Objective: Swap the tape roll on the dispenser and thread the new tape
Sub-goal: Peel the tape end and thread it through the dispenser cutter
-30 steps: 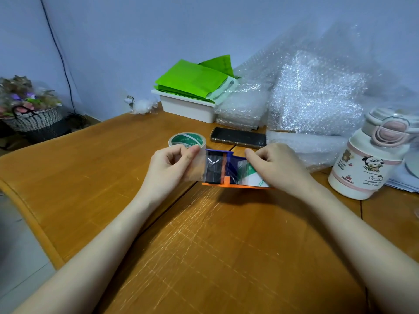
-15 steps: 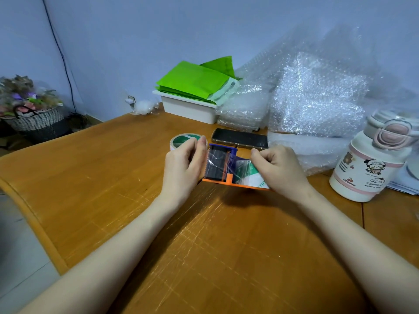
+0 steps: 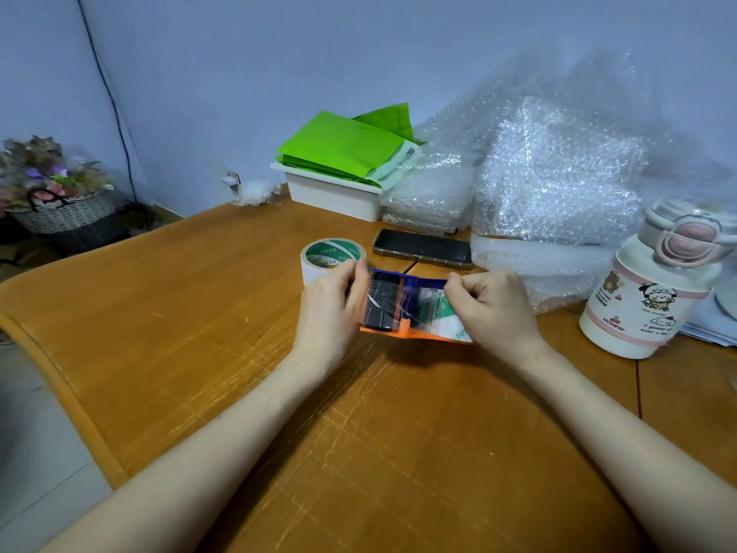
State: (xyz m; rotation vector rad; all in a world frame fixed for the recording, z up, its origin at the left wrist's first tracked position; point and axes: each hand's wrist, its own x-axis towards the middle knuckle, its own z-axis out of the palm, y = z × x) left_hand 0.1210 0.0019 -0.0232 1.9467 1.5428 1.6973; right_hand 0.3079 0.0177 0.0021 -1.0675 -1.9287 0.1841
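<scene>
An orange and blue tape dispenser (image 3: 402,333) is held just above the wooden table (image 3: 199,333), with a white and green tape roll (image 3: 448,327) mounted in its right end. A strip of clear tape (image 3: 393,303) lies over its black front plate and toothed blade. My left hand (image 3: 333,313) pinches the tape's free end at the blade side. My right hand (image 3: 494,309) grips the dispenser body around the roll. A second tape roll (image 3: 329,257), white with a green printed core, stands on the table just behind my left hand.
A black phone (image 3: 422,249) lies behind the dispenser. Bubble wrap (image 3: 550,185) is piled at the back right. A white box (image 3: 335,193) topped with green mailers stands at the back. A white and pink bottle (image 3: 654,289) stands at the right. The table's edge runs along the left.
My left hand has moved right, from a stretched-out pull to right against the blade end, laying the clear tape down over the dispenser's front. My right hand has stayed on the roll end.
</scene>
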